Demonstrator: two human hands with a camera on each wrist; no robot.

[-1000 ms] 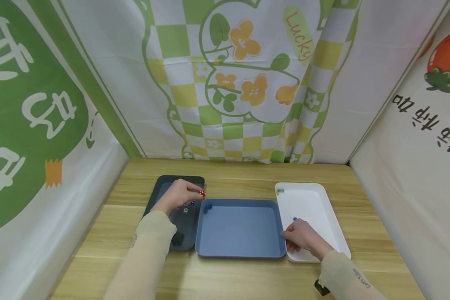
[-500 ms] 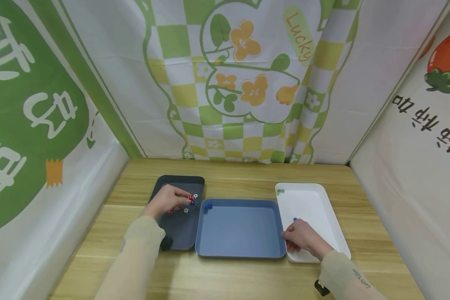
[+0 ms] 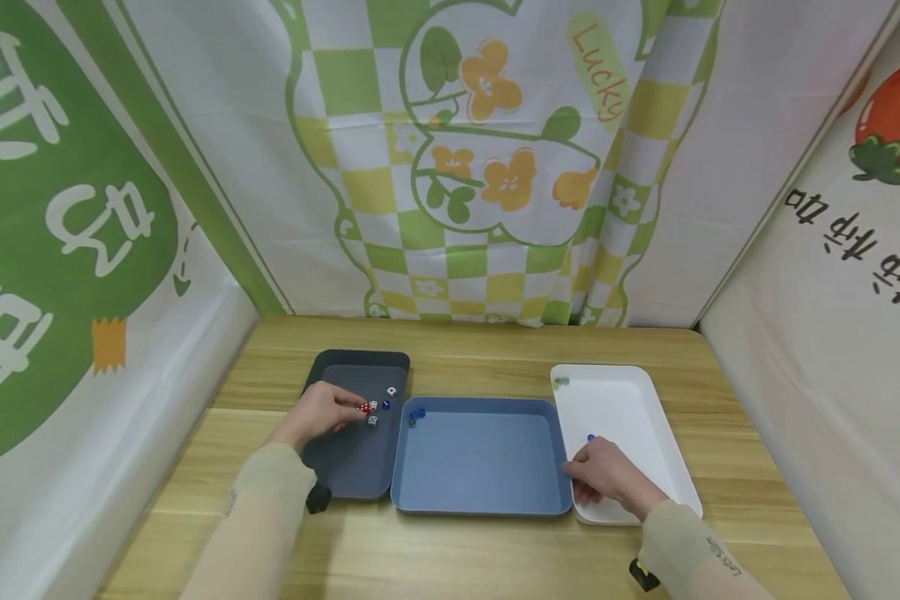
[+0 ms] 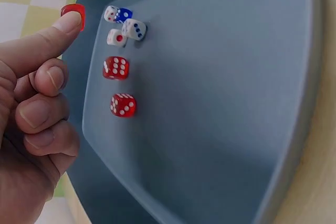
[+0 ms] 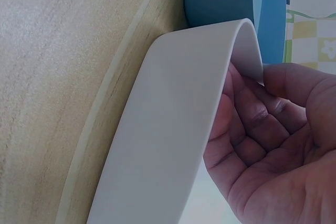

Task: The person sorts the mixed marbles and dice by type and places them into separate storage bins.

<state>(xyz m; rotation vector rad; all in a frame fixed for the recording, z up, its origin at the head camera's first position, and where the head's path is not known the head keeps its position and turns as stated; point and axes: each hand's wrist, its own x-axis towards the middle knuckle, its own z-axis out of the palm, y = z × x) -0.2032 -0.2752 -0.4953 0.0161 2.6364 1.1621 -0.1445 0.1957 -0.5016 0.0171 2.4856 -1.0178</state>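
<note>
My left hand (image 3: 317, 414) is over the dark grey tray (image 3: 356, 471), pinching a red die (image 4: 74, 8) between thumb and forefinger; its other fingers are curled. Below in that tray lie two red dice with white pips, one red die (image 4: 115, 67) and another red die (image 4: 123, 105). A blue die (image 4: 124, 14) and several white dice (image 4: 135, 29) cluster beside them. At the left side of the white tray (image 3: 645, 425), my right hand (image 3: 607, 471) grips the rim, thumb outside and fingers curled inside. A small blue bead (image 3: 591, 437) shows just beyond this hand.
Between the other two trays stands a blue tray (image 3: 487, 458), with small blue pieces (image 3: 417, 414) in its far left corner. Pale green pieces (image 3: 562, 382) lie in the white tray's far left corner. A patterned curtain (image 3: 487, 275) hangs behind the wooden table (image 3: 480, 558).
My left hand has moved left and nearer, from the dark tray's right edge to above the dice, still pinching the red die. The right hand stays on the white tray's rim.
</note>
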